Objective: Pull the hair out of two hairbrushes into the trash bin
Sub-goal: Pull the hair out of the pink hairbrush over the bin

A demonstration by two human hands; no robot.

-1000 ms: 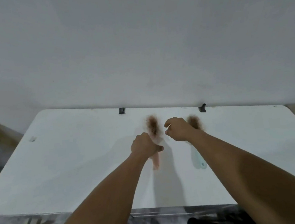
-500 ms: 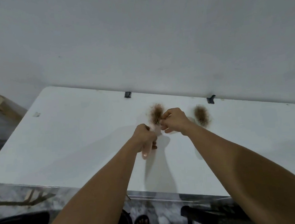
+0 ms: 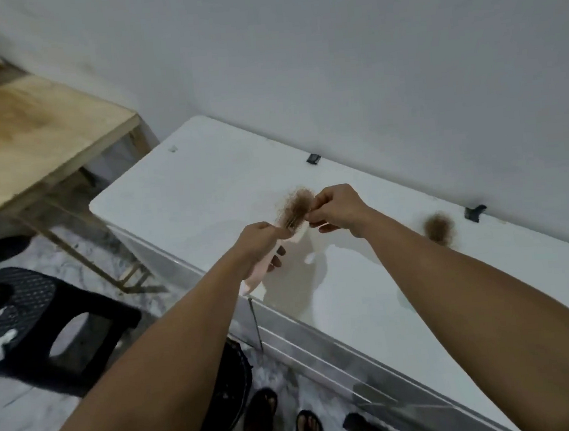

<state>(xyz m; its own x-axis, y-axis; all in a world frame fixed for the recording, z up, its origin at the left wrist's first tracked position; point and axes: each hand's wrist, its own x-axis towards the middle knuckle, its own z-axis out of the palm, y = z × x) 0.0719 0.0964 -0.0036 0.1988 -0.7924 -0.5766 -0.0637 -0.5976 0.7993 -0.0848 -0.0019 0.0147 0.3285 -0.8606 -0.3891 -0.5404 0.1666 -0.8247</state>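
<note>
2nd brush [image 3: 438, 230] half hidden behind rt forearm; handle unseen.

Both bare forearms reach forward, the hands close together. The left hand [image 3: 257, 240] is curled closed in a fist-like grip. The right hand [image 3: 336, 210] is pinched shut, fingertips [image 3: 311, 209] pointing toward the left hand.

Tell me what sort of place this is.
Probably a plain room in a home or small workspace, not a salon: a white folding table against a bare wall, a plywood side table, a black plastic stool on a marbled floor.
</note>
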